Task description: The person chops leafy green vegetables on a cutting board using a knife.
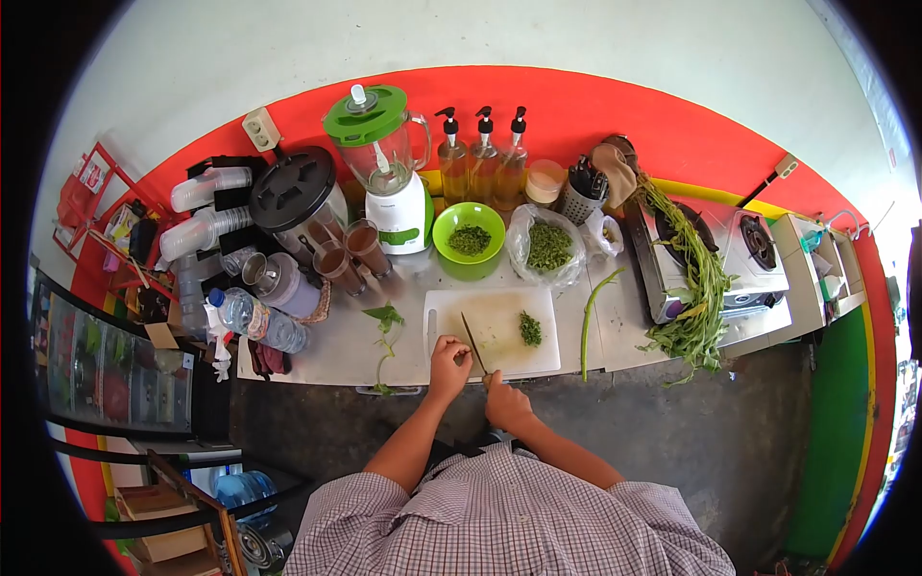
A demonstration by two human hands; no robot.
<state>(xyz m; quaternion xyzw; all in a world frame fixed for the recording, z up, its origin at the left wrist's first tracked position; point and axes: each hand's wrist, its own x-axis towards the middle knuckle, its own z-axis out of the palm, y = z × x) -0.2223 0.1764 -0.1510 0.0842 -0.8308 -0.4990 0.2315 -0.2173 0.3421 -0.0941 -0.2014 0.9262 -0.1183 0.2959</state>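
Note:
My right hand [507, 405] grips a knife [472, 338] by its handle at the front edge of a white cutting board [444, 312]. The blade points away from me over the board. Just left of the blade, my left hand [448, 370] rests at the board's front edge with its fingers curled together; what they hold, if anything, is hidden. A small heap of chopped green leaves [530, 329] lies on the right part of the board. To the left lies a leafy sprig [386, 336], and on the right a long green stalk [589, 322].
Behind the board stand a green bowl [444, 228] and a clear bag of chopped greens [548, 247]. A blender [399, 211], pump bottles [484, 163] and brown-filled glasses [365, 248] line the back. Leafy stems [693, 298] droop over a gas stove [744, 278] at right.

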